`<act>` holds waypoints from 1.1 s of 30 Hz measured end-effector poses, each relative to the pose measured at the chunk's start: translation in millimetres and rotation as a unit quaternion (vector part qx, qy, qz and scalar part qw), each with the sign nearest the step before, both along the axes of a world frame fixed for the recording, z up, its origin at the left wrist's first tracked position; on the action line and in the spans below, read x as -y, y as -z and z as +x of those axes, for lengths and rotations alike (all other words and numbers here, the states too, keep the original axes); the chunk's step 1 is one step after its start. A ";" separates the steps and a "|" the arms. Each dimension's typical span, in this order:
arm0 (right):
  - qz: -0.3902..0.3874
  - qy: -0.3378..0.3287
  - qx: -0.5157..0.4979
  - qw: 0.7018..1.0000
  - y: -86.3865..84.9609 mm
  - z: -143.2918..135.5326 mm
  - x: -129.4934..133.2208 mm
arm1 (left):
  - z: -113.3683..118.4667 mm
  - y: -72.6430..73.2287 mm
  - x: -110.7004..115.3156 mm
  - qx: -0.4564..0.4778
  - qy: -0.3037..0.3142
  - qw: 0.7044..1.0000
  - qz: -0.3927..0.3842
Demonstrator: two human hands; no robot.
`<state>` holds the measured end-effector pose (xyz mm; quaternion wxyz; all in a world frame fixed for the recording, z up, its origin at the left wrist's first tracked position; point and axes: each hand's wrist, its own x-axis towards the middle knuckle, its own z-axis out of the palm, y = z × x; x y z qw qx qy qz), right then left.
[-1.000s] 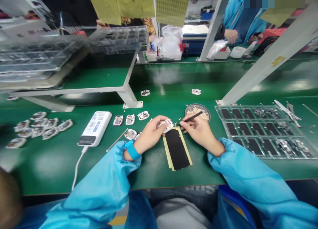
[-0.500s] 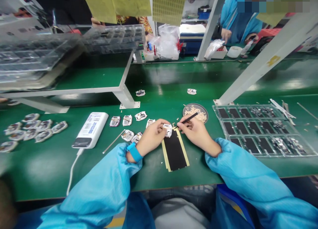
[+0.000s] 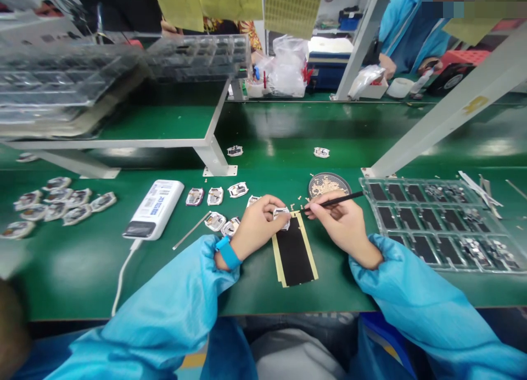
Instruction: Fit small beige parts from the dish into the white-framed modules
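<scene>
Between the thumb and fingers of my left hand (image 3: 259, 221) is a small white device housing (image 3: 281, 217), rounded like a watch case. It is held over the top of a black rectangular pad (image 3: 294, 256) edged with yellow tape. My right hand (image 3: 340, 218) grips slim black tweezers (image 3: 335, 200), their tip close to the housing's right side and the pad's top edge. A few tiny beige pieces lie by the tip. Just behind my right hand stands a round dish (image 3: 348, 183) of similar pieces. More white housings (image 3: 214, 221) lie left of my left hand.
A white power bank (image 3: 154, 210) with a cable and a thin metal strip (image 3: 191, 230) lie left. Further left is a group of housings (image 3: 76, 214). A clear compartment tray (image 3: 440, 221) sits right. Shelf legs (image 3: 216, 156) rise behind; a co-worker's hands (image 3: 387, 66) show across the bench.
My right hand has turned the tweezers, so their back end now points further right and lower. My left hand still holds the housing at the pad's top. The whole view has shifted slightly.
</scene>
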<state>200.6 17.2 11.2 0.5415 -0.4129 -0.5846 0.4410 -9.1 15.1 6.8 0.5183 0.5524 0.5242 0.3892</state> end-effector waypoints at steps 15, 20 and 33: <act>0.085 0.011 0.160 0.983 3.8 -3.5 2.4 | 2.2 6.7 -2.5 0.028 -0.007 0.999 -0.035; 0.081 0.013 0.173 0.982 3.8 -4.0 2.0 | 1.6 8.0 -1.6 0.019 -0.009 0.999 -0.027; 0.128 -0.015 0.209 0.969 2.4 -5.9 3.2 | 2.4 5.6 -0.6 0.016 -0.009 0.999 -0.031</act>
